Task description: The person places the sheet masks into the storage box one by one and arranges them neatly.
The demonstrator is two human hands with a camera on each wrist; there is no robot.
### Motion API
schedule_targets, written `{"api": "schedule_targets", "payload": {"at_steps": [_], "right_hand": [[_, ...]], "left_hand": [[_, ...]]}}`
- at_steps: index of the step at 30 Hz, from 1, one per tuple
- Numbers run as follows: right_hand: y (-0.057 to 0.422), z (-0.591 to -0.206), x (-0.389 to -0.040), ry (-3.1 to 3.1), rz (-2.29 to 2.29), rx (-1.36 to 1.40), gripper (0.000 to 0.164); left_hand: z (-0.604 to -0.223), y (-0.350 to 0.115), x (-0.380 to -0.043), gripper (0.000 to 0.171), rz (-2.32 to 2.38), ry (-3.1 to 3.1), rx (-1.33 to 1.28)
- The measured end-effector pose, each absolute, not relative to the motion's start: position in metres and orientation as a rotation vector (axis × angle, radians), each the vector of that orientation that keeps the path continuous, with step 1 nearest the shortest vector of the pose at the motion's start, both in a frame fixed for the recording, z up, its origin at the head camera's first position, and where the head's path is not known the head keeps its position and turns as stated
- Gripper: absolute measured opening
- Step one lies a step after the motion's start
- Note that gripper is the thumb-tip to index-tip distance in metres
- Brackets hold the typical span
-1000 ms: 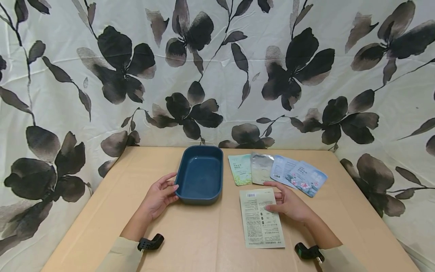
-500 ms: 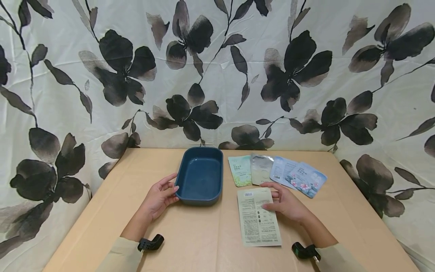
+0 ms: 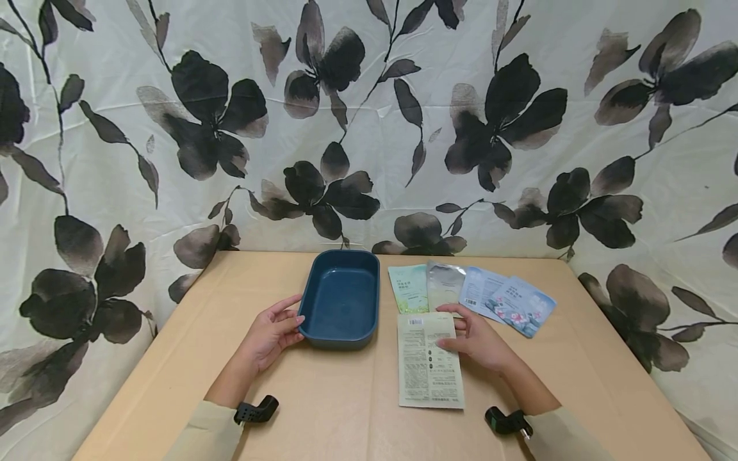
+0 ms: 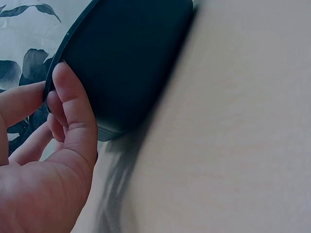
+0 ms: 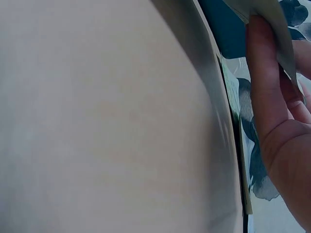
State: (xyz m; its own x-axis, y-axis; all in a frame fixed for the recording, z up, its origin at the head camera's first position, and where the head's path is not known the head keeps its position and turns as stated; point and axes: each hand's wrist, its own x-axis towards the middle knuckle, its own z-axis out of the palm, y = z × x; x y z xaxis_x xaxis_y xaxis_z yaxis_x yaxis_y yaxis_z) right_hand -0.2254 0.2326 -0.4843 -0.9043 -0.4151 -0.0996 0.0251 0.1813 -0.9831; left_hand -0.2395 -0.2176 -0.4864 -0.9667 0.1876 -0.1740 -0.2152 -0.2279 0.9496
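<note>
A deep blue rectangular tub stands on the table with its hollow upward. My left hand pinches its near left rim; in the left wrist view the thumb lies on the outer wall, with fingers beyond the rim. My right hand pinches a pale green sheet mask packet by its right edge, thumb on top. The packet's printed side, with small text and a barcode, faces up, to the right of the tub. In the right wrist view the packet is bent between thumb and fingers.
Behind the right hand several other packets lie in an overlapping row: a green one, a silver one, and blue ones, the outermost with pink flowers. The tan table ends against a floral cloth.
The right hand has carried the pale green packet leftward and slightly away from the person, toward the tub. The left hand has kept its hold on the tub, which has not moved.
</note>
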Motion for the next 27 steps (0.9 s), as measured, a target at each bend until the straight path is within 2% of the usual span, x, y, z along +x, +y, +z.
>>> {"api": "schedule_targets", "payload": {"at_steps": [9,27], "right_hand": [[0.226,-0.484,-0.229,2.091,-1.825,-0.329,0.079],[0.205,-0.475,-0.240,2.094,-1.892,-0.300,0.076]], "left_hand": [[-0.488,-0.218,-0.240,0.065,2.285,1.748,0.002],[-0.493,-0.220,-0.240,0.067,2.290,1.701,0.034]]}}
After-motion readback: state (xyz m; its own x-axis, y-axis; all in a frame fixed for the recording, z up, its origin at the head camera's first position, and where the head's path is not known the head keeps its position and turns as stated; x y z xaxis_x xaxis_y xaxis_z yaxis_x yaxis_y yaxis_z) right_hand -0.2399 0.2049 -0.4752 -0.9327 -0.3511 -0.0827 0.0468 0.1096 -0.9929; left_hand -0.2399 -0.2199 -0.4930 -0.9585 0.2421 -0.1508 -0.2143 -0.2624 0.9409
